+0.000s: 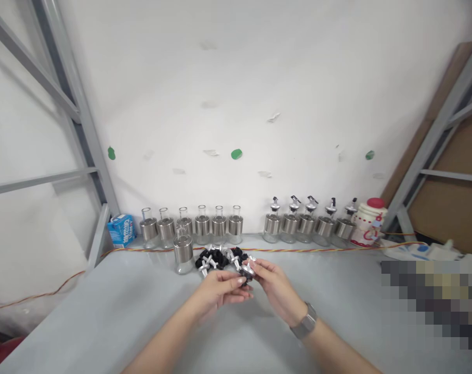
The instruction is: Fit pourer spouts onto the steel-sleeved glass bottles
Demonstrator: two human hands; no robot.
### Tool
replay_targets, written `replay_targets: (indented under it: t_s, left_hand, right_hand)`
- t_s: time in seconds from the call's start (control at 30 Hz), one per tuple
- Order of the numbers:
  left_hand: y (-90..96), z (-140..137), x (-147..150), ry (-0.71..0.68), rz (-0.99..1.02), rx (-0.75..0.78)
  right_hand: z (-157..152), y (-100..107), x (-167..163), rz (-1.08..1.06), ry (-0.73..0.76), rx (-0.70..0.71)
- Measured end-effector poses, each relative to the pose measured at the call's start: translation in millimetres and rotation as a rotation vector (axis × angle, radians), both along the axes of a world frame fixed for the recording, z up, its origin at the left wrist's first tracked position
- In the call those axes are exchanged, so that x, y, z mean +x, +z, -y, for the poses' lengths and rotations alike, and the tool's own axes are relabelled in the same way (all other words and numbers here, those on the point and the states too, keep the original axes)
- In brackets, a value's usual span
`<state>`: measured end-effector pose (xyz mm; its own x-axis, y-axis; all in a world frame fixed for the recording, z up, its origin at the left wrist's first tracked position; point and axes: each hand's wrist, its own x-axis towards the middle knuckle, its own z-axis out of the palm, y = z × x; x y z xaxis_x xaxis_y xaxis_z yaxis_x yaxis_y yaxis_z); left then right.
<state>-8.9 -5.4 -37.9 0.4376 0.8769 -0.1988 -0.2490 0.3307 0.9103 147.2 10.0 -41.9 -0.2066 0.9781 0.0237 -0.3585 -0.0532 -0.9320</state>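
Between my hands, above the grey table, is a silver and black pour spout (246, 272). My left hand (220, 291) pinches its lower black part from the left. My right hand (273, 283), with a watch on the wrist, grips the silver part from the right. Just behind my hands lies a pile of loose pour spouts (214, 257) in black and silver, partly covered by my fingers. An uncapped glass bottle with a metal band (183, 250) stands upright to the left of the pile.
Along the wall stand several uncapped bottles (202, 225) at left and several bottles with spouts (290, 224) at right. A blue carton (121, 231) is at far left. A white and red jar (368, 223) stands at right. A twisted cable (306, 251) crosses the table (142, 301).
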Motion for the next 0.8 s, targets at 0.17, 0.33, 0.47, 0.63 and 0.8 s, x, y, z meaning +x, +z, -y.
replay_targets:
  t_s: [0.17, 0.33, 0.47, 0.63, 0.8]
  left_hand:
    - [-4.5, -1, 1, 0.058, -0.051, 0.0]
    - [-8.4, -3, 1, 0.095, -0.058, 0.011]
    - [-9.1, -4, -2, 0.066, -0.071, 0.066]
    - [-6.7, -5, -2, 0.071, -0.081, 0.092]
    - [-8.5, -9, -1, 0.115, -0.164, 0.089]
  right_hand:
    - [2, -2, -4, -0.032, 0.049, -0.015]
    - [-2, -12, -7, 0.0, 0.05, 0.07]
    - [-2, -13, -6, 0.03, 0.074, 0.097]
    - [2, -9, -7, -0.026, 0.146, 0.072]
    - [1, -12, -11, -0.053, 0.106, 0.071]
